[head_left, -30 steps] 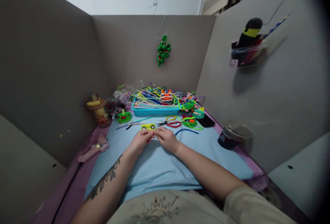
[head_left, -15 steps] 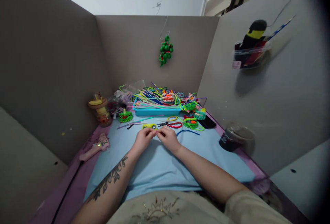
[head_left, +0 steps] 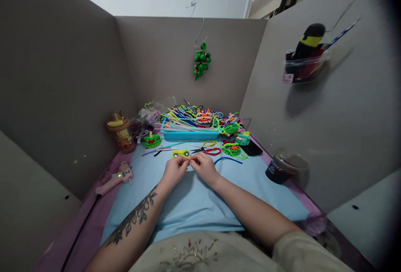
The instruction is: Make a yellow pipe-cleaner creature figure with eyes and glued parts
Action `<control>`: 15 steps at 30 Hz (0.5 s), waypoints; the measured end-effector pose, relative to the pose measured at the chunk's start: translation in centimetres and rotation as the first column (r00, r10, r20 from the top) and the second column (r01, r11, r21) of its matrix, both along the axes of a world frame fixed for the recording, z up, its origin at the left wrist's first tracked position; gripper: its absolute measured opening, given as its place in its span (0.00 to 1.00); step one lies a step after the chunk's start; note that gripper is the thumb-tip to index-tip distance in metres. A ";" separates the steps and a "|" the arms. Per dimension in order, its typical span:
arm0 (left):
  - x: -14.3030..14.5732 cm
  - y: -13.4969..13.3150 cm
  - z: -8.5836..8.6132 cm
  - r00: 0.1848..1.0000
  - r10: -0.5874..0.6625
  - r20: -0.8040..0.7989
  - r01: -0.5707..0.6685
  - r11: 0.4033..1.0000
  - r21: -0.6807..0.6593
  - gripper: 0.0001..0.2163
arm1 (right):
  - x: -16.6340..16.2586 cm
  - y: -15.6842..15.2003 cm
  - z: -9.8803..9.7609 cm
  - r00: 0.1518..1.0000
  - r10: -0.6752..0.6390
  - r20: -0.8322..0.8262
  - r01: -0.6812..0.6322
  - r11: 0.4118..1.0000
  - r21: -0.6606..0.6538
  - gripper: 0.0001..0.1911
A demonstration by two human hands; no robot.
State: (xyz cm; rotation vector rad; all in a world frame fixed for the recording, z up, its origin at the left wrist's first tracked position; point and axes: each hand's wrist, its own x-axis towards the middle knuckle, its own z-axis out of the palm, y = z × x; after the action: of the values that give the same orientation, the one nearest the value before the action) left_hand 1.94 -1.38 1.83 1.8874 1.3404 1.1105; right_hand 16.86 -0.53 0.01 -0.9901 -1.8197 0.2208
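Observation:
My left hand (head_left: 174,169) and my right hand (head_left: 203,167) meet fingertip to fingertip above the blue cloth. Both are closed in a pinch around a tiny pinkish piece (head_left: 189,159) that is too small to name. Just beyond my left fingers lies a yellow fuzzy piece with two round eyes (head_left: 181,153). Scissors (head_left: 211,151) with red and yellow handles rest past my right hand. A dark blue pipe cleaner (head_left: 228,158) curves on the cloth to the right of it.
Behind, a blue tray (head_left: 191,136) is heaped with pipe cleaners. A green fuzzy figure (head_left: 152,140) and a pink glue gun (head_left: 115,181) lie left. On the right are another green figure (head_left: 231,148), a black phone (head_left: 252,148) and a dark cup (head_left: 278,169). Grey panels surround the table.
My hands stay pinched together with barely any movement. More of the yellow piece shows beyond my left fingers, and a bit of pink is visible between the fingertips.

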 end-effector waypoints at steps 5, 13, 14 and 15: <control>0.4 0.0 0.3 0.970 -0.084 0.229 0.129 0.973 -0.190 0.12 | 0.0 0.1 -0.1 0.995 -0.043 0.087 0.036 0.996 0.080 0.07; 0.7 -0.4 0.8 0.873 0.043 0.486 0.164 0.912 -0.376 0.18 | -0.5 0.3 -0.2 0.966 -0.133 0.221 0.081 0.970 0.228 0.11; 0.7 -0.4 0.8 0.850 0.060 0.523 0.173 0.906 -0.386 0.18 | -0.6 0.2 -0.2 0.963 -0.137 0.232 0.079 0.967 0.241 0.12; 0.7 -0.3 0.7 0.830 0.070 0.554 0.183 0.903 -0.389 0.18 | -0.6 0.2 -0.1 0.961 -0.136 0.241 0.074 0.966 0.250 0.12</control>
State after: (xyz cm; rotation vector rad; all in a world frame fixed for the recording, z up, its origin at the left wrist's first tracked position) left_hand 2.62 -1.66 2.57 1.1466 1.0618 1.1077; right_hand 16.22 -0.34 -0.11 -0.9746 -1.9637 -0.1983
